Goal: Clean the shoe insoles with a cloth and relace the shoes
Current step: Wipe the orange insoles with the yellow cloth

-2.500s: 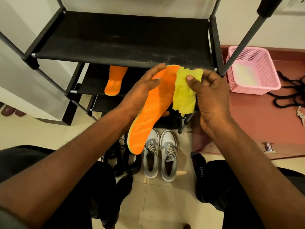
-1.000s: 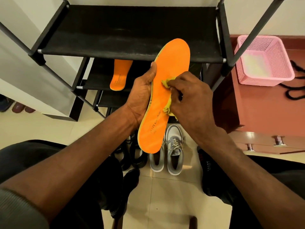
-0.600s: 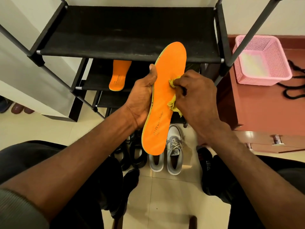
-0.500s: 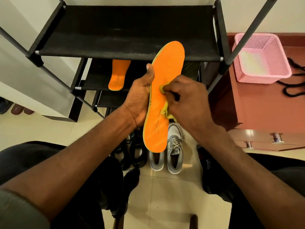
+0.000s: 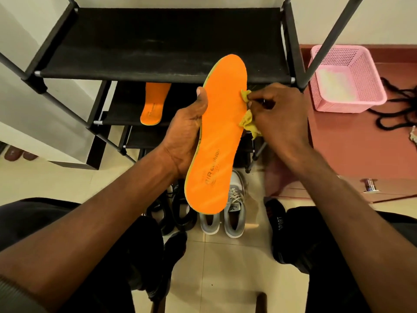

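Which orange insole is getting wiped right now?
The big insole held in the left hand, with the yellow cloth against it. The other insole just lies on the shelf.

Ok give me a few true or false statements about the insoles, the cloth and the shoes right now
1. The left hand holds an orange insole. True.
2. The right hand grips a blue sponge. False: it grips a yellow cloth at the insole's edge.
3. A second orange insole lies on a lower shelf of the shoe rack. True.
4. The grey sneakers sit in the pink basket. False: they stand on the floor.
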Tool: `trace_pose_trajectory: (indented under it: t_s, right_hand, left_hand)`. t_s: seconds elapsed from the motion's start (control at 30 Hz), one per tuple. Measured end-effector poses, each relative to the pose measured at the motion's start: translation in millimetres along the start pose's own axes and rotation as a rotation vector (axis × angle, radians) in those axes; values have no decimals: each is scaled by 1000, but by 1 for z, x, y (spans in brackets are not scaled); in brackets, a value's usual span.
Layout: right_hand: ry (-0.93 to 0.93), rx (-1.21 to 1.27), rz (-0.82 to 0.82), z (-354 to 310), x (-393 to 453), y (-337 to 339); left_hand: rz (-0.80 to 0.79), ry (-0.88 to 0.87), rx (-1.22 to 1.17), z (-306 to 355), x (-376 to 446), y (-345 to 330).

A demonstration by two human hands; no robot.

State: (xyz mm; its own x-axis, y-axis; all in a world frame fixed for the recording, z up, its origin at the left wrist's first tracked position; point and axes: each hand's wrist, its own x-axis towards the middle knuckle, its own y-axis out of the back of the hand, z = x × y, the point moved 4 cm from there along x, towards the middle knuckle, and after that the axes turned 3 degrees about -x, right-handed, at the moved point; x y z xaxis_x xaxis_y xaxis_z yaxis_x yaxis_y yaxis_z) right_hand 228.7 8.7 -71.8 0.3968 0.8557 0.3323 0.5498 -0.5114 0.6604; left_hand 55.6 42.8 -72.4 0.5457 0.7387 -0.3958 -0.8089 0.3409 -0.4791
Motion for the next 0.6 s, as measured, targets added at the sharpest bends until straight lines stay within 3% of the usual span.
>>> trace_pose_trajectory:
  t_s: [0.23,0.4,0.6]
  right_hand:
    - [-13,143,146,-14,-6,4]
    - [59,69,30,-24,-16,-10]
    - [49,31,112,-24,-17,-12]
  left_hand:
    - [-86,55,-133,-1,1,0]
    - [-54,12,-89,-2,3,3]
    - [-61,-65,-42,2,2,-2]
